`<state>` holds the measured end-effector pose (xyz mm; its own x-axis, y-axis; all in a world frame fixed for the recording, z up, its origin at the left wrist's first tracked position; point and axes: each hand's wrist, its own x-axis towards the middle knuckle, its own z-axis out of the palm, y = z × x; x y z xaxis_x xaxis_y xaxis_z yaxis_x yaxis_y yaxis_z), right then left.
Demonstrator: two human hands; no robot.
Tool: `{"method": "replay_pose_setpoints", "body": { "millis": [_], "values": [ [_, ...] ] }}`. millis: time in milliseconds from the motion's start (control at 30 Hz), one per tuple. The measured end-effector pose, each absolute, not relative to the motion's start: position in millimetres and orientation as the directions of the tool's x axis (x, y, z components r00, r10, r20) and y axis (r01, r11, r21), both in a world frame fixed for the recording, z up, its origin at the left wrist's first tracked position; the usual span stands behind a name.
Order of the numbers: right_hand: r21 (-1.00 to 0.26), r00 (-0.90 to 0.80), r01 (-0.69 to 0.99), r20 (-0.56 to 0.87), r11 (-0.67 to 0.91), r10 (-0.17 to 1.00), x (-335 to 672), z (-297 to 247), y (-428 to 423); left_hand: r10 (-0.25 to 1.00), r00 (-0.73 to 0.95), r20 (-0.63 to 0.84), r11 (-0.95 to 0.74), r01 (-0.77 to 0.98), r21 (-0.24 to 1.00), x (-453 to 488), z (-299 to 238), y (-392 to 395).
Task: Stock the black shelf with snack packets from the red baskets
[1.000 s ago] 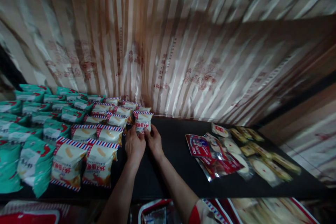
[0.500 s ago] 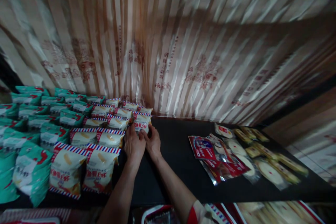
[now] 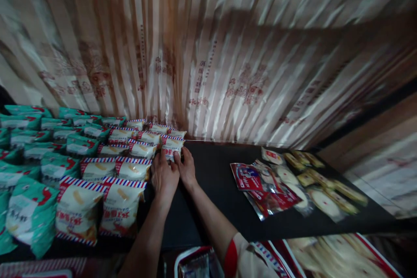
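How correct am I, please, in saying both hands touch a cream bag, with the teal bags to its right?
Wrong side: the head view shows the teal bags left of the cream bag that the left hand and right hand touch.

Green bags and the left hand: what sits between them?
Cream bags with red-and-blue striped edges sit between the green bags and the left hand, as the head view shows.

Left hand [image 3: 166,179] and right hand [image 3: 186,168] sit close together, fingers [image 3: 186,153] bent.
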<state>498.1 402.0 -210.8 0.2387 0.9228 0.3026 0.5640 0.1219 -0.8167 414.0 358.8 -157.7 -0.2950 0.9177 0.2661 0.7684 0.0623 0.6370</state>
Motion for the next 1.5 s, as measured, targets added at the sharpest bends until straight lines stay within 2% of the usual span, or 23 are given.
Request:
{"method": "replay_pose_setpoints", "body": {
  "millis": [233, 400, 633, 833, 900, 1000, 1133, 1200, 1333, 1433, 1500],
  "values": [
    [-0.817, 0.267, 0.576, 0.220, 0.028, 0.938, 497, -207, 400, 0.919, -0.260, 0.296, 0.032, 0.797, 0.603, 415, -165, 357],
    [-0.834, 0.286, 0.548, 0.266, 0.071, 0.921, 513, -193, 368, 0.908, -0.219, 0.358, -0.030, 0.817, 0.575, 420, -162, 340],
    [-0.820, 0.288, 0.533, 0.406, 0.207, 0.867, 559, -181, 273, 0.908, -0.072, 0.413, -0.191, 0.806, 0.560, 438, -168, 298],
    [-0.793, 0.298, 0.596, 0.367, 0.129, 0.881, 611, -189, 156, 0.904, 0.089, 0.418, -0.352, 0.711, 0.609, 451, -175, 254],
    [-0.806, 0.326, 0.589, 0.302, 0.058, 0.896, 629, -200, 116, 0.912, 0.170, 0.373, -0.384, 0.669, 0.636, 459, -179, 228],
    [-0.846, 0.335, 0.527, 0.113, -0.086, 0.935, 645, -219, 65, 0.915, 0.320, 0.245, -0.397, 0.611, 0.685, 472, -195, 174],
    [-0.859, 0.246, 0.470, -0.094, -0.204, 0.965, 641, -234, 21, 0.878, 0.468, 0.098, -0.396, 0.598, 0.697, 476, -220, 97],
    [-0.860, 0.155, 0.466, -0.149, -0.205, 0.977, 633, -236, 11, 0.902, 0.429, 0.057, -0.359, 0.669, 0.651, 468, -225, 67],
    [-0.877, -0.060, 0.458, -0.190, -0.142, 0.980, 617, -245, 9, 0.954, 0.287, -0.089, -0.173, 0.766, 0.619, 444, -225, 31],
    [-0.843, -0.035, 0.523, -0.170, -0.127, 0.985, 602, -263, 12, 0.924, 0.236, -0.300, 0.010, 0.771, 0.637, 430, -230, 15],
    [-0.809, -0.004, 0.572, -0.165, -0.133, 0.986, 594, -273, 9, 0.911, 0.184, -0.369, 0.106, 0.761, 0.641, 427, -236, 5]
  ]
}}
